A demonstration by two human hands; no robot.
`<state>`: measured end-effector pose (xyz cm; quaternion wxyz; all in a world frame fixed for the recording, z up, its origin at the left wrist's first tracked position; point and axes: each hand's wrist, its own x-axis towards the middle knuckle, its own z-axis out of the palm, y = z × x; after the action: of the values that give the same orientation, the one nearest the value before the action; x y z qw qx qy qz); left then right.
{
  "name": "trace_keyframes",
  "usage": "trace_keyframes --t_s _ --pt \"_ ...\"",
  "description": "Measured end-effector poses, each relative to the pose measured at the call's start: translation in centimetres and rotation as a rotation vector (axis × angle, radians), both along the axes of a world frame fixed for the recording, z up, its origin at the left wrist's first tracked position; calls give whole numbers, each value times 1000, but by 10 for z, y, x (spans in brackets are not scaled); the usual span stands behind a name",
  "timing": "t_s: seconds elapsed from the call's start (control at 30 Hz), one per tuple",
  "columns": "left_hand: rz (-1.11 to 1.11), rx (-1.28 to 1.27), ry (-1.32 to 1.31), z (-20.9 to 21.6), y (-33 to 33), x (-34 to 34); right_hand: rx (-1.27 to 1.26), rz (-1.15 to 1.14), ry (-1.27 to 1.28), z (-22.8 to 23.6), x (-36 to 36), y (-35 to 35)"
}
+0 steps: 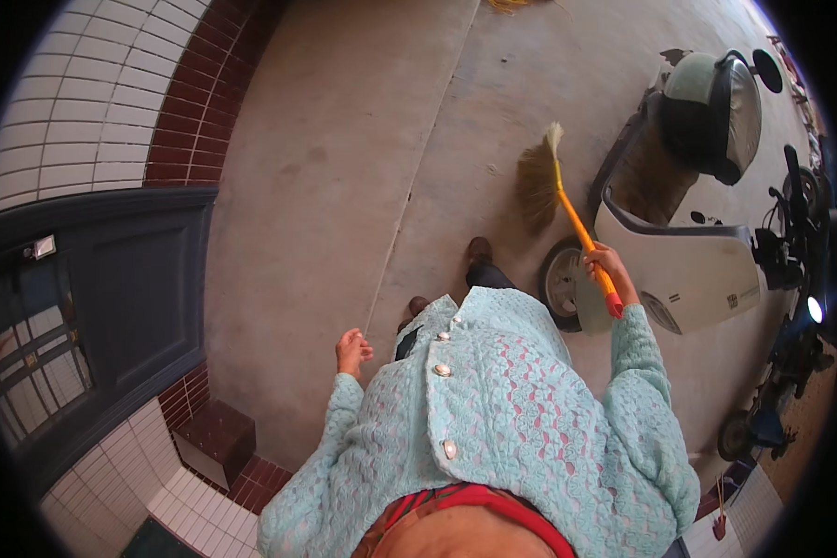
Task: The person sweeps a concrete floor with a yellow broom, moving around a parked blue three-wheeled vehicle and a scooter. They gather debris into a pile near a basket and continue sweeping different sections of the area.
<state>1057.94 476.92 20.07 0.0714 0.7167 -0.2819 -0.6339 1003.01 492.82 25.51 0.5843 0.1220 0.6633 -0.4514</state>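
My right hand (607, 266) is closed around the orange handle of a broom (572, 216). The handle's red end sticks out toward me, and the brown bristles point away, over the concrete floor. A pale small vehicle with a dark seat (665, 251) stands right beside that hand. At the left of my body hangs my left hand (352, 352), its fingers loosely bent and a little apart, with nothing in them. Below both hands my shoes (479, 249) show on the floor.
To the left, a dark grey door (149, 298) is set in a wall of white and maroon tiles (112, 102). A dark brown block (216, 439) sits by the wall's foot. Motorcycles (786, 372) stand at the far right. Something yellow (508, 5) lies at the top edge.
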Motion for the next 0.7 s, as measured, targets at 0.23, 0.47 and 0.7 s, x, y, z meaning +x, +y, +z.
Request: trace_keyframes --t_s 0.23,0.47,0.7 --pt "6 -10 -63 20 -8 -26 -179 20 145 2 -12 -41" --pt "-63 -12 -148 38 -14 -60 -599 -300 -510 52 3 -81" --pt "-167 -40 -169 48 -30 -78 -529 -185 -690 -7 -46 -156"
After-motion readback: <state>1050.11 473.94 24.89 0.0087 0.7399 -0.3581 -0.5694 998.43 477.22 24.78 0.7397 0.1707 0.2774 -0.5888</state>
